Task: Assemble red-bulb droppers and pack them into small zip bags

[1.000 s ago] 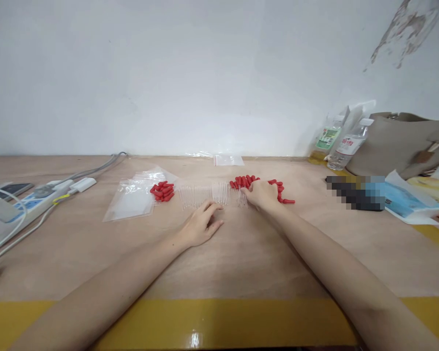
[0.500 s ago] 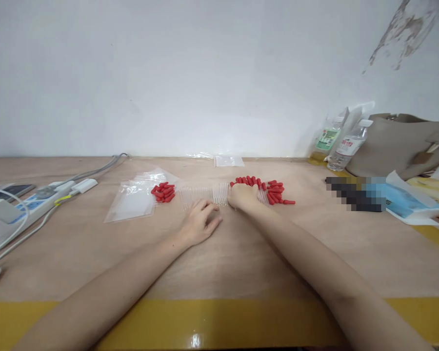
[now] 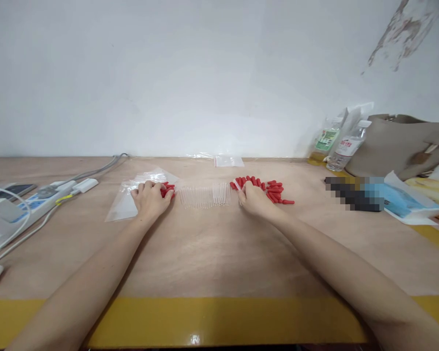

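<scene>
At the left, my left hand [image 3: 150,199] is over a small pile of red rubber bulbs [image 3: 168,186], its fingers bent and apart and touching the pile. Part of that pile is hidden beneath it. Clear plastic bags [image 3: 121,207] lie under and beside this hand. A row of thin clear tubes [image 3: 205,196] lies side by side in the middle. To the right of the row, my right hand [image 3: 254,199] is closed in a pinch on a few clear tubes [image 3: 236,184]. More red bulbs [image 3: 274,190] are fanned out behind and beside it.
A power strip [image 3: 32,202] with plugs and cables is at the left, near a phone [image 3: 16,190]. A small clear bag [image 3: 229,161] lies by the wall. Bottles [image 3: 347,146], a grey-beige handbag [image 3: 398,146] and a blue tissue pack [image 3: 406,200] are at the right.
My left hand has moved left from the tube row onto the red bulbs. My right hand has shifted slightly right, away from the row, and tubes now show at its fingertips.
</scene>
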The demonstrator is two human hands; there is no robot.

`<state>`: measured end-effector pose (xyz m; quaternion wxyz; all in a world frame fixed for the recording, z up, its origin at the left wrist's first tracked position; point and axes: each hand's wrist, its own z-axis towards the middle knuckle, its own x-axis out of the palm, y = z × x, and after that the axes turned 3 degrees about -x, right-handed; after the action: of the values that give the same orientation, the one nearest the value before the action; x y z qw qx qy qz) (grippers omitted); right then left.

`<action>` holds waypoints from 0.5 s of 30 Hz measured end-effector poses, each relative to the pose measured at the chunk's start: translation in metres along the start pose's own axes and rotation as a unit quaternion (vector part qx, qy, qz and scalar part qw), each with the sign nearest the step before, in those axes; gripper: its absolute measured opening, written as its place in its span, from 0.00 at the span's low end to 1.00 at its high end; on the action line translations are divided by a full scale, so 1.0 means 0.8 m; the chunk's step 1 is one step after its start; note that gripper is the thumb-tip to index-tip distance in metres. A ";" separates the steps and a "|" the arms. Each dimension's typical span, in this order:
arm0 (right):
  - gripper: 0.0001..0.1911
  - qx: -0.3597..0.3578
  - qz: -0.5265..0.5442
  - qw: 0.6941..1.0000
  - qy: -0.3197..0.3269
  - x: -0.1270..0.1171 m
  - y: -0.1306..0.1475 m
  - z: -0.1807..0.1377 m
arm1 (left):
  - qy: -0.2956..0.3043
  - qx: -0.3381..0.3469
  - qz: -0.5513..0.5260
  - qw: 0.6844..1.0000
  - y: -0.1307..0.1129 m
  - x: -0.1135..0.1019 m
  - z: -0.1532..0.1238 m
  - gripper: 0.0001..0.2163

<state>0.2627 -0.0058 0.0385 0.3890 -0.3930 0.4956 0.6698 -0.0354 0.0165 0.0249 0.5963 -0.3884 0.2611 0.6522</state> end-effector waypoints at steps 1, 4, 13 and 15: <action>0.12 -0.030 0.017 0.999 -0.014 0.001 -0.007 -0.009 | 0.004 0.001 0.004 1.000 0.001 0.001 0.000 0.14; 0.09 -0.104 0.070 0.991 -0.052 0.009 -0.024 -0.033 | 0.015 0.009 0.014 1.000 0.002 0.004 0.002 0.12; 0.12 -0.181 0.070 0.971 -0.142 0.031 -0.039 -0.051 | 0.034 0.038 0.044 0.998 -0.001 0.002 0.004 0.14; 0.12 -0.188 0.065 0.969 -0.147 0.031 -0.039 -0.052 | 0.036 0.046 0.040 0.998 -0.003 0.000 0.002 0.12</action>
<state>0.2874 -0.0364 -0.0040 0.3324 -0.3226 0.3227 0.8254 -0.0338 0.0185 0.0259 0.5774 -0.3730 0.3271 0.6485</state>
